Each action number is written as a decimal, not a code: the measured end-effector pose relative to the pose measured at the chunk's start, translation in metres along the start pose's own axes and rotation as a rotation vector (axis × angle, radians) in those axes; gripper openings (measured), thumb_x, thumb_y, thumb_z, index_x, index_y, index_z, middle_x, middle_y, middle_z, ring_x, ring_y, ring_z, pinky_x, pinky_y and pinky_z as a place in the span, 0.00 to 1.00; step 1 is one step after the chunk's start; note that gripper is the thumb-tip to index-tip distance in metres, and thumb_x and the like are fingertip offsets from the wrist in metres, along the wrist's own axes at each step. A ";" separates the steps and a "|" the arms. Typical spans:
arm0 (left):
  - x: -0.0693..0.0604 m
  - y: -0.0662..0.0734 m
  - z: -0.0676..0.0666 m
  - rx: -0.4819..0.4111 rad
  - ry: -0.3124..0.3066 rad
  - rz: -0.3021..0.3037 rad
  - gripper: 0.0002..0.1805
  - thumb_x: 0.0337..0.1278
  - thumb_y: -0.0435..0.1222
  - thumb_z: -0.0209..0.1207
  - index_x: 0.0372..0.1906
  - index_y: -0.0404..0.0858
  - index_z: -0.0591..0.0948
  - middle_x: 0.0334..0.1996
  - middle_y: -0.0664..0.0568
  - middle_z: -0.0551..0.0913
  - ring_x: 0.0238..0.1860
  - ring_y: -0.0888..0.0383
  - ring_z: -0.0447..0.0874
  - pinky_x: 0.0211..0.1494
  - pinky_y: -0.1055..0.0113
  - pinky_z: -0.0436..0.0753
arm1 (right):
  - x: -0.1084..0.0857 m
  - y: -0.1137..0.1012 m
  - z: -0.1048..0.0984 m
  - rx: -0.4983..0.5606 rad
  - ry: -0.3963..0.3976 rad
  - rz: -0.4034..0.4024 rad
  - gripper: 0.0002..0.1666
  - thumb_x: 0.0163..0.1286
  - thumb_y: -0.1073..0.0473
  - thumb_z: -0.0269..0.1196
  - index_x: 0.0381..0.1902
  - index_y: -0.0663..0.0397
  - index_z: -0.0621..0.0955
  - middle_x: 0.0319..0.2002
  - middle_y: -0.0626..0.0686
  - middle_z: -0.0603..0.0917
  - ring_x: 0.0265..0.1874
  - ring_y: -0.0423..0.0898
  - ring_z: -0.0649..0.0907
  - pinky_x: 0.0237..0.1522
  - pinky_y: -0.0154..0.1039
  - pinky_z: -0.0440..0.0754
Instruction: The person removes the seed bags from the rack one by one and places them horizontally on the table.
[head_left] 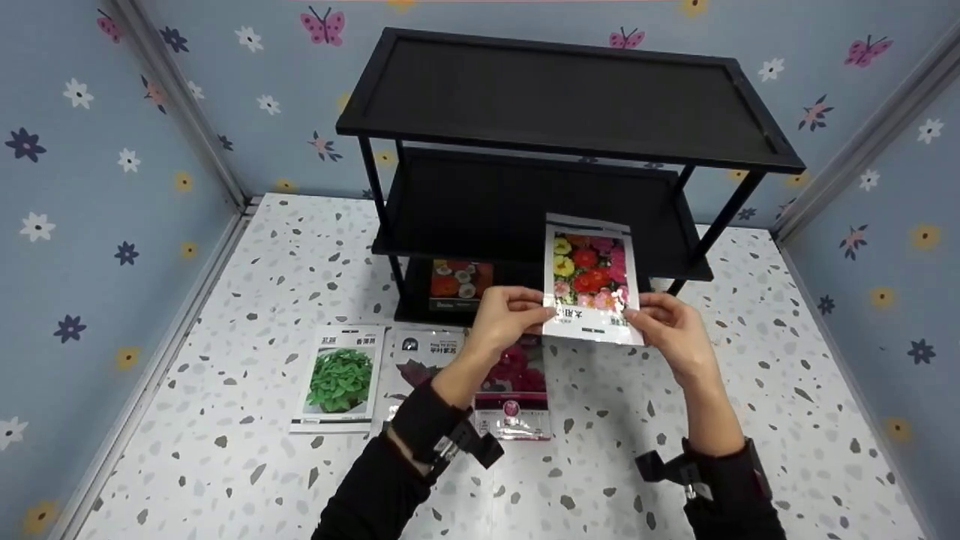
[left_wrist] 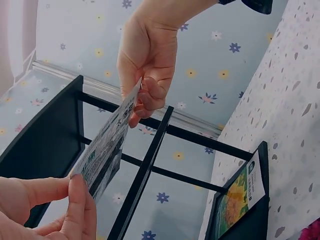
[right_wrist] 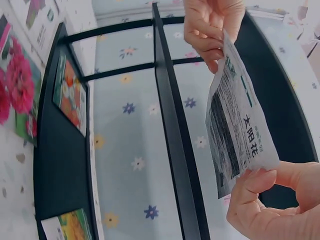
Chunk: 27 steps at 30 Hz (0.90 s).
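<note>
In front of the black rack (head_left: 570,97), my left hand (head_left: 499,322) and right hand (head_left: 677,331) pinch the flower packet (head_left: 589,271) by opposite sides, low down (it looks thin), so squeezing inward might buckle it.

In the head view, the held packet's (head_left: 589,274) tiny words can't be read. Near six o'clock, a pink packet (head_left: 513,411) is partly covered by the left hand (head_left: 501,321); near seven, a silver packet (head_left: 411,366) by the left arm (head_left: 420,424).
</note>
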<state>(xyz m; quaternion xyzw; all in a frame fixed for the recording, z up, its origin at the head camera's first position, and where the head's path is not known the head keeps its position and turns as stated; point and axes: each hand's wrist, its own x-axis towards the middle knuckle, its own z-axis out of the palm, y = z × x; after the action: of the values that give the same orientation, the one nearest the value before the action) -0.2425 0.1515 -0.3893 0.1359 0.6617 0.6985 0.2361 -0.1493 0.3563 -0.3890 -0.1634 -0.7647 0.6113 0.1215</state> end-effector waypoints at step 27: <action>-0.059 -0.079 -0.017 0.044 0.012 0.077 0.12 0.42 0.24 0.61 0.35 0.22 0.76 0.25 0.46 0.78 0.23 0.60 0.75 0.29 0.68 0.80 | -0.056 0.059 0.035 0.142 0.056 0.110 0.13 0.54 0.75 0.60 0.38 0.75 0.72 0.25 0.56 0.77 0.21 0.42 0.77 0.25 0.31 0.78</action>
<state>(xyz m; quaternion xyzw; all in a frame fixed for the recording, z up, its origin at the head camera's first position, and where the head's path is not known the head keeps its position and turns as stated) -0.1894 0.1080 -0.4615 0.1623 0.6726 0.6931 0.2023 -0.1051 0.3144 -0.4538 -0.2133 -0.7055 0.6651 0.1204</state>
